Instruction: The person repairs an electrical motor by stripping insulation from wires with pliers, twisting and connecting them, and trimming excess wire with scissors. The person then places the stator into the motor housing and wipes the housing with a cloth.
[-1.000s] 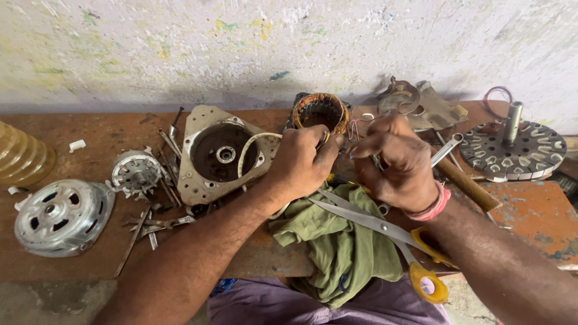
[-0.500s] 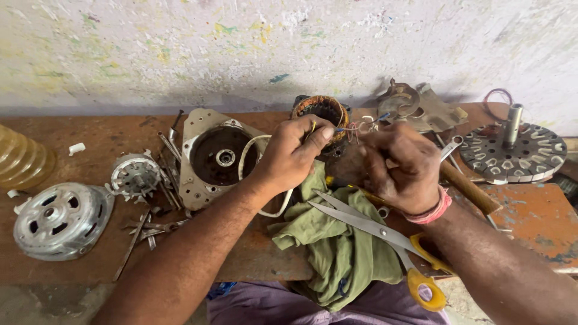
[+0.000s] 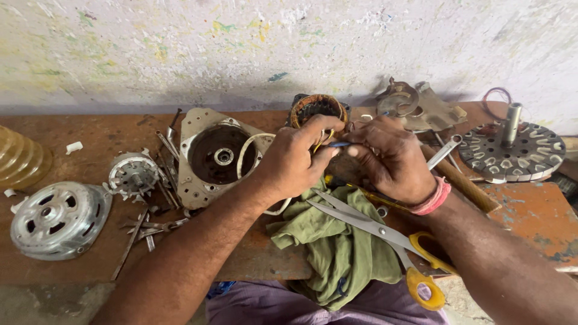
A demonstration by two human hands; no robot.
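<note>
Stator point(image 3: 317, 108) wires point(image 3: 337, 144) pinched between both hands: left hand point(image 3: 295, 159) steadies, right hand point(image 3: 391, 157) should pull gently.

Your forearms come in from below and converge at mid-frame. Your left hand point(image 3: 292, 162) is curled, thumb and fingers point(image 3: 322, 157) pinched together. Your right hand point(image 3: 391, 157) faces it, fingertips nearly touching, a pink band around its wrist.
</note>
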